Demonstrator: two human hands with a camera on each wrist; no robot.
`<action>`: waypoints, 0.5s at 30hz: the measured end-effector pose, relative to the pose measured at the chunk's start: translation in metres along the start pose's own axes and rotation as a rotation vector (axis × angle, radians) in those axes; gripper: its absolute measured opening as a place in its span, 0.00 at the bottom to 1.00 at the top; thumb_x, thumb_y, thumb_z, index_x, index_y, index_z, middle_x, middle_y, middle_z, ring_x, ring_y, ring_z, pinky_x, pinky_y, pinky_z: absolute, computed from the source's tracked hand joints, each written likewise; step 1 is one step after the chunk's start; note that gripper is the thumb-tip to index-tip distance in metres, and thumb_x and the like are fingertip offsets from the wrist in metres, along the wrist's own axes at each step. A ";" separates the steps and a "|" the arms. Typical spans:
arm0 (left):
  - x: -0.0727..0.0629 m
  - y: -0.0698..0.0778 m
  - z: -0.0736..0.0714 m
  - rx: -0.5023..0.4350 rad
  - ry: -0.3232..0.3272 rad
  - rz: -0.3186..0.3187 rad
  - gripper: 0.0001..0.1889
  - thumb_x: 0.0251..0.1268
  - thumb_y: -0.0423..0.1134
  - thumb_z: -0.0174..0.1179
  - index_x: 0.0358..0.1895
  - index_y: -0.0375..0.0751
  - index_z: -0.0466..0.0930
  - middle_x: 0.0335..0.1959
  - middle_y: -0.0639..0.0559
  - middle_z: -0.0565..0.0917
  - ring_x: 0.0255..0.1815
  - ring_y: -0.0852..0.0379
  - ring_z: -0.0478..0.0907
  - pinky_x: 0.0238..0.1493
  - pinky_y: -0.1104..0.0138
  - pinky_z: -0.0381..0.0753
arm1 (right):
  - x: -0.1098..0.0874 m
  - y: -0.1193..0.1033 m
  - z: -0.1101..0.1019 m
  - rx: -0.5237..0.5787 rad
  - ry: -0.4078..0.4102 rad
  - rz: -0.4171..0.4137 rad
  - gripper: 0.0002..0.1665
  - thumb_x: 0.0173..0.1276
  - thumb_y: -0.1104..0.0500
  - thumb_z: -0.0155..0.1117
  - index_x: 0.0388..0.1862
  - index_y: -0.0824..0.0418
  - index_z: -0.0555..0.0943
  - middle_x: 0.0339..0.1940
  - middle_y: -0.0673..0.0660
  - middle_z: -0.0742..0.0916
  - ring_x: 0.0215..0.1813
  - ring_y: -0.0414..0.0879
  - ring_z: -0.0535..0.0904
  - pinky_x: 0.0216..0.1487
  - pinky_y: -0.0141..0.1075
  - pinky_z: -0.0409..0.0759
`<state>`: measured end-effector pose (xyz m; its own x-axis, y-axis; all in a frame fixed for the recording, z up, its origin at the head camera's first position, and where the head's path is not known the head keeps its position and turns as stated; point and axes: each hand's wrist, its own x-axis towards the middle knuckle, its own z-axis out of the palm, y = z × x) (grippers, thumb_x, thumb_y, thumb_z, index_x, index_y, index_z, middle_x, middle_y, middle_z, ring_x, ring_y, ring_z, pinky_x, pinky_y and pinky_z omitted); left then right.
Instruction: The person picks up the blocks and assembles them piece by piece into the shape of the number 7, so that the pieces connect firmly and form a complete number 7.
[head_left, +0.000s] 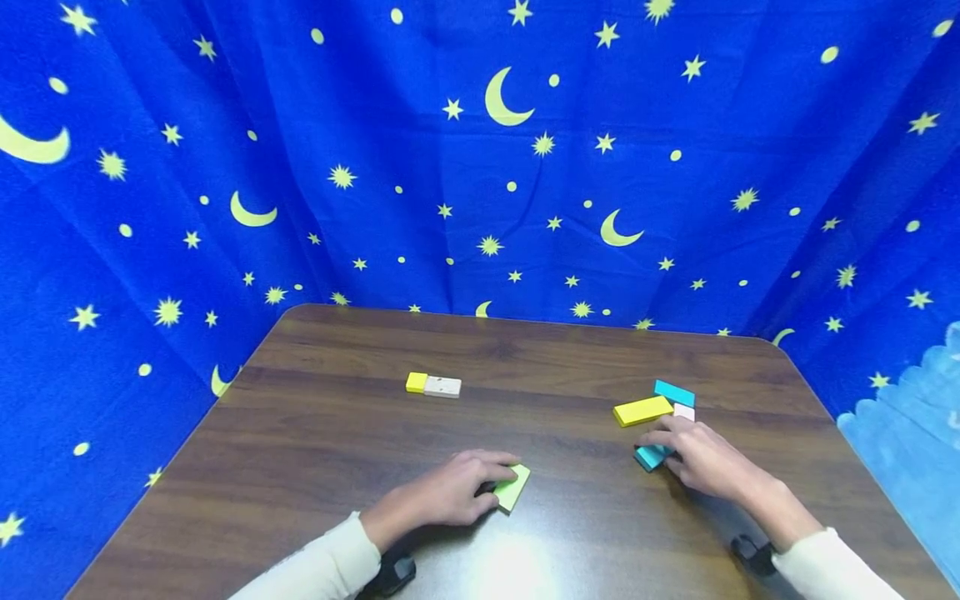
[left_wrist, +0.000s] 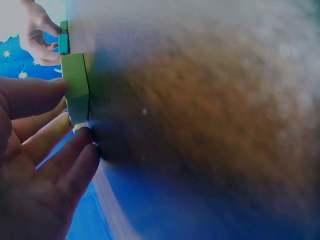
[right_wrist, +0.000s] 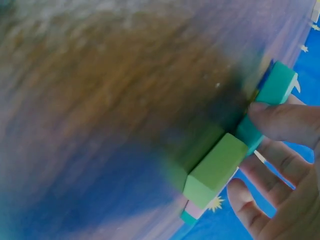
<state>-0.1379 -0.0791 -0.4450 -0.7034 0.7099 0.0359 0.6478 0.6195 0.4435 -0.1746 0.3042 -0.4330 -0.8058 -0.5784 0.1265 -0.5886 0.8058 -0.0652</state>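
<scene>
My left hand [head_left: 459, 488] pinches a lime-green block [head_left: 513, 487] that lies on the table, thumb on one side and fingers on the other. In the left wrist view the block [left_wrist: 75, 75] shows its long faces between thumb and fingertips. At the right, my right hand [head_left: 703, 457] grips a teal block [head_left: 651, 456], with the thumb across it in the right wrist view. Against that teal block [right_wrist: 278, 84] sits another green block [right_wrist: 216, 169], hidden under the hand in the head view. A yellow block [head_left: 642, 410] lies just beyond my right fingertips.
Beyond the right hand lie a blue block [head_left: 675, 392] and a pale pink block [head_left: 684, 412]. Farther back on the left, a yellow block [head_left: 416, 382] touches a whitish one [head_left: 442, 387]. A blue star-patterned cloth [head_left: 420, 225] hangs around the wooden table [head_left: 322, 467].
</scene>
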 end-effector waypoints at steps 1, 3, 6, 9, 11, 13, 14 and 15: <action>0.000 0.000 0.000 -0.008 0.003 0.005 0.20 0.64 0.36 0.62 0.60 0.45 0.81 0.69 0.52 0.76 0.69 0.51 0.75 0.71 0.56 0.73 | 0.000 -0.001 0.000 0.004 -0.003 0.003 0.23 0.54 0.69 0.72 0.48 0.52 0.87 0.43 0.52 0.86 0.46 0.48 0.83 0.47 0.49 0.84; 0.000 -0.001 0.001 -0.026 0.015 0.015 0.20 0.64 0.35 0.62 0.60 0.43 0.81 0.68 0.51 0.77 0.68 0.50 0.76 0.70 0.57 0.74 | 0.000 -0.002 -0.001 0.004 0.004 -0.006 0.23 0.53 0.69 0.73 0.47 0.52 0.87 0.43 0.52 0.86 0.45 0.47 0.83 0.47 0.48 0.84; 0.001 -0.001 0.002 -0.049 0.027 0.025 0.20 0.63 0.34 0.62 0.59 0.42 0.82 0.67 0.50 0.79 0.67 0.50 0.77 0.70 0.58 0.75 | -0.002 -0.004 -0.003 0.003 0.012 -0.013 0.23 0.52 0.69 0.73 0.47 0.51 0.87 0.42 0.50 0.86 0.45 0.46 0.82 0.47 0.48 0.84; 0.000 0.000 0.003 -0.058 0.023 0.021 0.19 0.63 0.34 0.63 0.58 0.41 0.82 0.67 0.50 0.79 0.67 0.50 0.77 0.69 0.59 0.75 | -0.001 -0.007 -0.005 0.004 0.000 -0.023 0.23 0.53 0.69 0.73 0.48 0.50 0.87 0.41 0.49 0.85 0.45 0.45 0.82 0.47 0.47 0.84; -0.001 0.000 0.003 -0.060 0.024 0.021 0.19 0.62 0.34 0.63 0.58 0.40 0.82 0.67 0.49 0.79 0.67 0.49 0.78 0.69 0.57 0.75 | 0.002 -0.009 -0.008 0.010 -0.005 -0.045 0.24 0.53 0.69 0.73 0.49 0.52 0.87 0.41 0.49 0.86 0.45 0.46 0.82 0.48 0.48 0.84; 0.000 0.001 0.002 -0.056 0.030 0.016 0.19 0.62 0.34 0.64 0.58 0.39 0.82 0.66 0.48 0.79 0.66 0.48 0.78 0.69 0.56 0.75 | 0.007 -0.011 -0.012 0.002 -0.004 -0.059 0.24 0.53 0.70 0.73 0.49 0.52 0.87 0.42 0.50 0.86 0.46 0.46 0.82 0.49 0.49 0.84; 0.001 0.001 0.001 -0.056 0.034 0.013 0.19 0.62 0.33 0.64 0.58 0.39 0.82 0.66 0.47 0.79 0.66 0.48 0.78 0.69 0.55 0.75 | 0.010 -0.011 -0.015 0.004 0.000 -0.070 0.24 0.53 0.70 0.73 0.49 0.52 0.87 0.43 0.51 0.87 0.47 0.47 0.82 0.49 0.49 0.84; 0.001 0.001 0.000 -0.057 0.040 0.011 0.19 0.62 0.33 0.64 0.58 0.39 0.82 0.66 0.47 0.80 0.66 0.47 0.78 0.69 0.54 0.75 | 0.014 -0.012 -0.018 0.003 0.003 -0.078 0.24 0.53 0.71 0.73 0.49 0.53 0.87 0.43 0.51 0.86 0.47 0.48 0.82 0.49 0.49 0.84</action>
<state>-0.1380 -0.0773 -0.4449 -0.7082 0.7019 0.0765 0.6388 0.5908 0.4929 -0.1778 0.2891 -0.4127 -0.7571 -0.6394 0.1339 -0.6501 0.7576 -0.0580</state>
